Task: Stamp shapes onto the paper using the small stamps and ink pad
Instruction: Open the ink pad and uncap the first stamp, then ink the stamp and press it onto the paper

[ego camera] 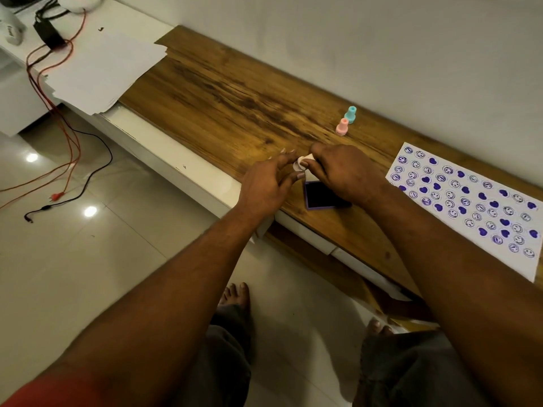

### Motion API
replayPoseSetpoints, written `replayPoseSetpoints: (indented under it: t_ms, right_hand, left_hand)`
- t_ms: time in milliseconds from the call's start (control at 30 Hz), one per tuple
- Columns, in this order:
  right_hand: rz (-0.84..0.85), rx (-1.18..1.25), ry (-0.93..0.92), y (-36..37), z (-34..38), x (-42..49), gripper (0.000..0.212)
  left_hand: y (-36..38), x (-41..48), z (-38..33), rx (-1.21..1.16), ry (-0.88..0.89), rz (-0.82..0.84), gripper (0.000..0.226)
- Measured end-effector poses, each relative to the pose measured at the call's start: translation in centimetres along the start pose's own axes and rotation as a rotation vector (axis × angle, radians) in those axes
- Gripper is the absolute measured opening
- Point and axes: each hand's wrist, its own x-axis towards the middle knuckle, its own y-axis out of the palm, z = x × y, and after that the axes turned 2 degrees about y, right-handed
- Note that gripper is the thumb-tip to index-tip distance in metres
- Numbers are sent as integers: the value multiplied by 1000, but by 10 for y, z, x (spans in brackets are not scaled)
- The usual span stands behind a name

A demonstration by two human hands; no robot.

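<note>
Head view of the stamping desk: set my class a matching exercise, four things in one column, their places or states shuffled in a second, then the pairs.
1 pale stamp
2 teal stamp
3 ink pad
4 sheet at right

A covered with purple prints
B open, near the desk's front edge
C pinched by the right hand
D upright, closest to the wall

Pairs: 1-C, 2-D, 3-B, 4-A

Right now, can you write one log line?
right hand: pinches white stamp; left hand: fingers at it; ink pad: uncovered; paper: stamped
</note>
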Motion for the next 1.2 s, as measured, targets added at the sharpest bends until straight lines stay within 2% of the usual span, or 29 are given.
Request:
replayPoseSetpoints:
  t_ms: [200, 333, 700, 767, 833, 933, 1033, 1200]
  right_hand:
    - [3, -3, 42, 0, -7, -2, 41]
    - [11, -12, 52, 0, -9, -5, 41]
    - [91, -132, 13, -5, -20, -24, 41]
    - [119, -158, 33, -5, -22, -30, 45]
    - [128, -178, 76, -7, -24, -36, 47]
    - [131, -193, 118, -11, -26, -44, 49]
    - [133, -201, 115, -13, -25, -48, 49]
    - [169, -245, 89, -11, -19, -49, 50]
  left_hand:
    - [9, -3, 23, 61, -126, -18, 40]
    - [21, -2, 29, 138, -107, 52, 42]
    - [18, -2, 28, 161, -145, 75, 56]
    - [16, -3, 25, 169, -99, 37, 58]
    - [15, -5, 20, 179, 34, 5, 61]
    - [22, -8, 11, 234, 198, 67, 81]
    - [33, -10, 6, 281, 219, 148, 90]
    - [40, -9, 3, 259, 187, 136, 75]
